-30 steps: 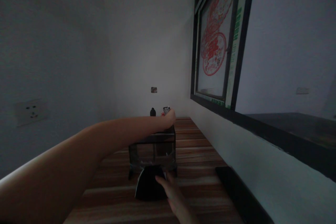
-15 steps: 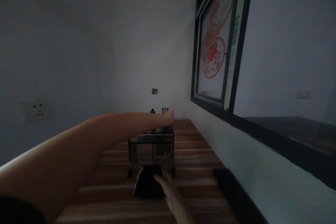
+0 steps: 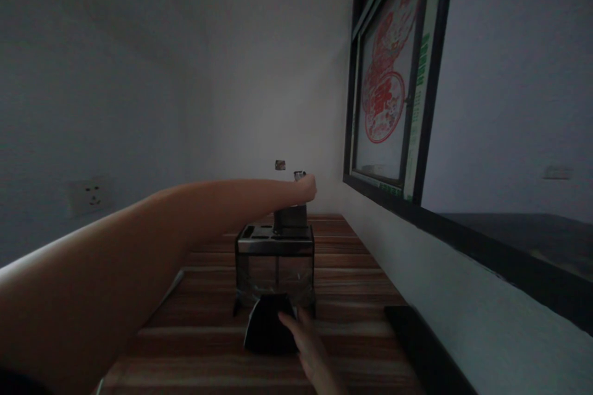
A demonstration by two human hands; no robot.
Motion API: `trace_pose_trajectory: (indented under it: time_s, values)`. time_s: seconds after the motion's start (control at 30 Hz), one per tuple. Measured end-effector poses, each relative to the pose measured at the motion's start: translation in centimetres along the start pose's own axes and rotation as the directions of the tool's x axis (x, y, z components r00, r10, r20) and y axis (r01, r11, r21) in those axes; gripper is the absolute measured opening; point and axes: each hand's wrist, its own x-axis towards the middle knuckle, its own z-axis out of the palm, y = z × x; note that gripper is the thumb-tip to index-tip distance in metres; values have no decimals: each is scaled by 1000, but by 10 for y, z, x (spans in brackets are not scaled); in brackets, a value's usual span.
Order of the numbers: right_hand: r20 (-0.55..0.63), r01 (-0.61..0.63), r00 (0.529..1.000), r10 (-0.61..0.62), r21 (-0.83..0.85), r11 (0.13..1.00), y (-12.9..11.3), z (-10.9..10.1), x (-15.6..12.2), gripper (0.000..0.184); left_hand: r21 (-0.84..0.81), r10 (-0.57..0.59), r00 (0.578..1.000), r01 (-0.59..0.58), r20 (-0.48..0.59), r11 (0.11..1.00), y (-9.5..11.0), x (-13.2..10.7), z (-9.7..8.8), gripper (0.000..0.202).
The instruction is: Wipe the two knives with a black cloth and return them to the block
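Note:
My left hand [image 3: 306, 188] stretches far forward, closed round the handle of a cleaver. The cleaver's broad grey blade [image 3: 291, 216] points down, standing just above the top of a knife rack [image 3: 275, 247]. This rack has a slotted top, clear sides and dark feet. My right hand [image 3: 308, 342] grips the right edge of a black flared thing [image 3: 270, 327], thumb on top and the other fingers mostly hidden. The black thing, perhaps folded cloth, is in front of the rack; its exact kind is unclear.
The wood-striped table [image 3: 208, 345] runs up to the back wall. At right a dark flat slab [image 3: 419, 345] lies along the wall, below a black-framed window [image 3: 384, 105] with a red paper decoration. A socket [image 3: 90, 194] is on the left wall.
My left hand has risen, drawing the cleaver's blade up out of the knife rack. My right hand keeps its hold on the black thing. The view has shifted slightly.

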Motion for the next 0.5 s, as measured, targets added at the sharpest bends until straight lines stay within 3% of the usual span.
trace_pose_trajectory:
  time_s: [0.3,0.5]
  values:
    - [-27,12,1000,-12,-8,1000,3,-2,3,47,68,42,985,-31,-167,997,-26,-3,-48,13]
    - [-19,47,999,-48,-45,998,5,-3,3,41,187,46,941,19,-336,982,-41,-3,-80,9]
